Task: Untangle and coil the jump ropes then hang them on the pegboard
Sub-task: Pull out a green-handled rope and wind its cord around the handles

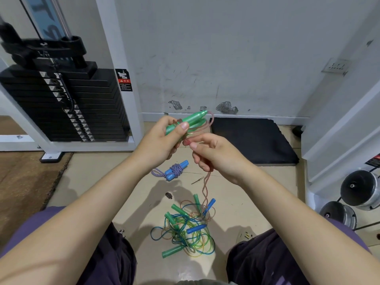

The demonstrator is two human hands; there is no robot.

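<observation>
Our left hand point(164, 138) squeezes both green handles point(188, 121) together so our right hand point(213, 155) fingers can pinch the pink rope point(206, 182) and wind it, while the pile point(185, 229) waits on the floor point(236, 192).

Black rectangular warning sticker point(124, 79) on the white steel upright of the weight machine, far left: white pictogram at top, red band with warning symbols beneath, then lines of white print too small to read.

Black stacked weight plates point(61, 105), far left: pale triangular tags down the centre, figures blurred.

Blue panel point(46, 21) behind the cable, top left: large pale letters, cropped, unreadable.
</observation>
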